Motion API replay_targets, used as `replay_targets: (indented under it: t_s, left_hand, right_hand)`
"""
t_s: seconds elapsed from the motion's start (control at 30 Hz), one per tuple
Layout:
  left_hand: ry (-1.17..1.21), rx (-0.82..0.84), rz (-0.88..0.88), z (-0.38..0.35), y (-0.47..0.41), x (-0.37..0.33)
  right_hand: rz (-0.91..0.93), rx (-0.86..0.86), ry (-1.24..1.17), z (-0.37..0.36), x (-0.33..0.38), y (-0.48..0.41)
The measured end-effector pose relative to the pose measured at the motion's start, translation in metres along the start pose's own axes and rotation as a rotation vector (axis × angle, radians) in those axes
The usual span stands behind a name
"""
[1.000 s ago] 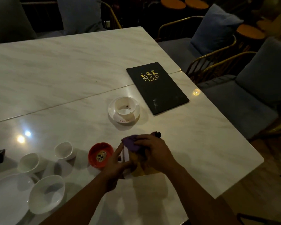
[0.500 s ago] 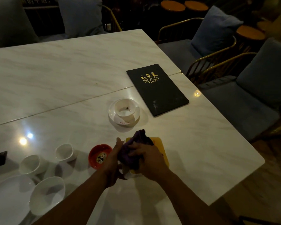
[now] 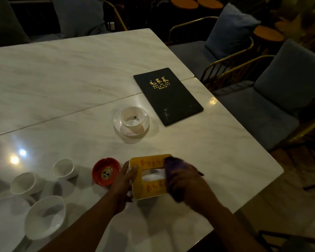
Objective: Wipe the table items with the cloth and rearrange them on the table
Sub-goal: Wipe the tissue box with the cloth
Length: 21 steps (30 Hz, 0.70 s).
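Note:
A yellow tissue box (image 3: 149,176) with red writing and an oval slot lies on the marble table (image 3: 216,151) near the front edge. My left hand (image 3: 125,180) grips its left side. My right hand (image 3: 185,182) presses a purple cloth (image 3: 170,167) against the box's right part; the hand is blurred. A red ashtray (image 3: 105,173) sits just left of the box. A white cup on a saucer (image 3: 132,120) stands farther back, next to a black menu (image 3: 166,95).
Two small white cups (image 3: 65,168) (image 3: 25,182), a white bowl (image 3: 45,216) and a white plate (image 3: 2,220) sit at the front left. Blue cushioned chairs with gold frames (image 3: 262,99) line the table's right side. A seam (image 3: 62,117) splits the tabletop.
The cloth and my right hand slid from the box's left part across to its right side, uncovering the yellow top and slot. My left hand kept its hold on the left side.

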<state>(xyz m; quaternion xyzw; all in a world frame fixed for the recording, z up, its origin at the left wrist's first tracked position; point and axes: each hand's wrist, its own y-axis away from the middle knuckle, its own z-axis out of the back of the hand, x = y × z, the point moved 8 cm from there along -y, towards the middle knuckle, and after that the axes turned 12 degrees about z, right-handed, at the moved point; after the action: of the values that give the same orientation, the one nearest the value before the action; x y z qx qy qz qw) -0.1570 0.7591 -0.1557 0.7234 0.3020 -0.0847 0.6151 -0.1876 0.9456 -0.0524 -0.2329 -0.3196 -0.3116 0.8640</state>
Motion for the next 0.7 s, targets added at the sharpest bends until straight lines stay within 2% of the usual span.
replay_targets:
  t_s: [0.03,0.1,0.17,0.23,0.33,0.4,0.5,0.63,0.7]
  left_hand:
    - [0.004,-0.003,-0.005,0.002,-0.001,0.001]
    - [-0.005,-0.009,-0.012,0.003,-0.002,0.002]
    - [-0.018,-0.012,-0.011,0.003,-0.001,0.003]
    - [-0.020,-0.024,-0.004,0.003,-0.002,0.005]
    - [-0.015,-0.088,0.007,0.008,-0.005,0.007]
    - [-0.014,-0.066,0.014,0.006,-0.006,0.008]
    - [-0.008,-0.073,-0.007,0.007,0.000,0.006]
    - [0.002,-0.075,-0.013,0.008,0.000,0.008]
    - [0.006,-0.098,-0.021,0.008,0.001,0.007]
  right_hand:
    - [-0.041,-0.142,0.003,0.019,-0.006,0.003]
    - [-0.051,-0.435,0.188,0.054,-0.018,0.011]
    - [-0.139,-0.538,0.242,0.053,-0.024,0.014]
    - [-0.090,-0.453,0.279,0.024,-0.004,0.003]
    - [-0.050,-0.149,0.396,-0.052,0.027,-0.013]
    - [-0.053,-0.013,0.430,-0.089,0.038,-0.011]
    - [-0.132,-0.029,0.456,-0.083,0.017,0.009]
    - [-0.419,-0.130,0.475,-0.048,-0.027,0.043]
    - [-0.378,-0.127,0.454,-0.057,-0.009,0.034]
